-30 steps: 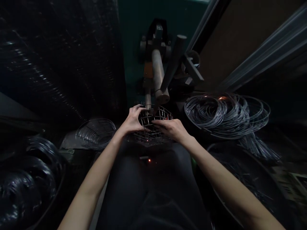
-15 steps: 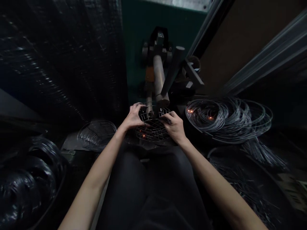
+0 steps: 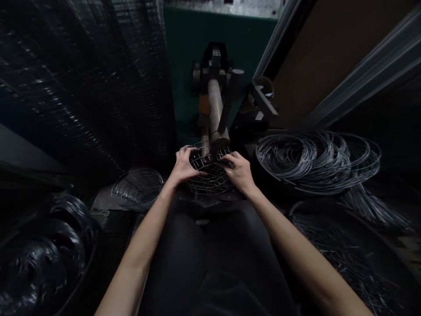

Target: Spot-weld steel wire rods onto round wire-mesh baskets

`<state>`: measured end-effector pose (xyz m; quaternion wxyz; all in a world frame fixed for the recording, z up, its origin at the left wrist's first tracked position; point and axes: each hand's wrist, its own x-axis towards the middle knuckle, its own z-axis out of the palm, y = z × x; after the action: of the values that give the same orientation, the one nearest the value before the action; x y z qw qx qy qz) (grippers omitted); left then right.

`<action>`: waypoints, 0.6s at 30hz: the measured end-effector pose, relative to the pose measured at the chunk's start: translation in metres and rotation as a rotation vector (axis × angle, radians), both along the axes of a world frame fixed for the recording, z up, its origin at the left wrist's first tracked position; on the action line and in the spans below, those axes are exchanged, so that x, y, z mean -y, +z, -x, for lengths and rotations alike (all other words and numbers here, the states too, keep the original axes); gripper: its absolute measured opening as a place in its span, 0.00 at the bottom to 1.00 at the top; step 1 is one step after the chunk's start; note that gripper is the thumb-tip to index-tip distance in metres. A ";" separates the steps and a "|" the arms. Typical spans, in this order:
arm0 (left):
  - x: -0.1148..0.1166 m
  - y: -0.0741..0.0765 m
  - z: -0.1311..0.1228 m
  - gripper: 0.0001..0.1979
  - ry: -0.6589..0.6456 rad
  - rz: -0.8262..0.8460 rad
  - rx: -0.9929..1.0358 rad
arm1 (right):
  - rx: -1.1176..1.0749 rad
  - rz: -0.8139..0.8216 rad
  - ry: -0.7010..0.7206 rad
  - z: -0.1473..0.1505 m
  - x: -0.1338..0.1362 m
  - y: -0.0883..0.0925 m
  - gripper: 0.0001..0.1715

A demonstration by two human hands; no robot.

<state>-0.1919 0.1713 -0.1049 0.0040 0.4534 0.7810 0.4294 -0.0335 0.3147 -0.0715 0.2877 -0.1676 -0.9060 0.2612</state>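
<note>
A round wire grid [image 3: 210, 185] lies just in front of my body, under the electrodes of a spot welder [image 3: 215, 107]. My left hand [image 3: 184, 164] grips its left rim, with the thumb low and the fingers curled over the upper edge. On the opposite side my right hand [image 3: 238, 170] is closed in a pinch at the grid's edge; whether a loose wire is also between its fingers cannot be made out. The welder's thick upper cylinder comes down close to the middle of the grid, beside a thinner lower rod [image 3: 205, 138].
Several wire rings [image 3: 289, 156] are heaped in a dark tub at the right. Below them a black basin [image 3: 332, 232] holds short cut wires. Finished-looking round grids [image 3: 136, 188] lie at the left, near coiled wire bundles [image 3: 42, 259]. A dark, glossy sheet [image 3: 82, 87] hangs at the left.
Orange sparks at the grid and over the wire rings are gone. Both hands keep their hold on the grid. The view has shifted slightly.
</note>
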 end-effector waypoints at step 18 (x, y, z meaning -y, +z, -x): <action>0.008 0.016 -0.001 0.42 0.116 0.091 -0.119 | 0.142 0.301 -0.438 -0.222 -0.047 -0.013 0.17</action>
<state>-0.1909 0.1635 -0.0891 -0.0466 0.4315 0.8235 0.3654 0.1887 0.3617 -0.0846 0.2447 -0.4183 -0.8171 0.3122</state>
